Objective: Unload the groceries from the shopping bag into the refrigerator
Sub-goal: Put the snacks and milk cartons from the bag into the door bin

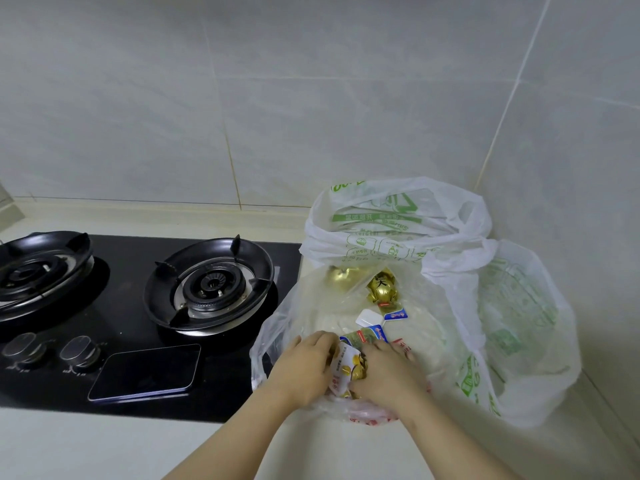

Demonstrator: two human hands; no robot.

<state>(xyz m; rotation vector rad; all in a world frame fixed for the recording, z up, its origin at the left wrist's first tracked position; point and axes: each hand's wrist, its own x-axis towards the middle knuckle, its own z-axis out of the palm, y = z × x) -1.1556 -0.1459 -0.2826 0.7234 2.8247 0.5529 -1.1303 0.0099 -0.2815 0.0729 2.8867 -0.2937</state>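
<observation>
— Both hands, how are they held?
— Left hand (304, 367) and right hand (389, 374) are seen low in the open mouth of the shopping bag (519, 323). One white packet (346, 368) with yellow pictures is gripped between them. It is held from its left side by the curled fingers of the left hand and from its right side by those of the right hand.
— Where is the bag placed?
— It is placed on the pale countertop (104, 452), in the corner of the tiled wall (311, 98), just beside the right edge of the black gas stove (121, 306). It is made of thin white plastic with green print.
— What else is contained in it?
— A gold foil item (381, 285) is seen deeper in the bag. Small blue-and-white packets (394, 315) lie between it and the hands. What is under them cannot be told.
— And on the stove?
— A left burner (34, 271) and a right burner (209, 284) are seen, with two knobs (79, 351) at the front. A dark phone (145, 370) is laid flat on the glass, just beside the knobs.
</observation>
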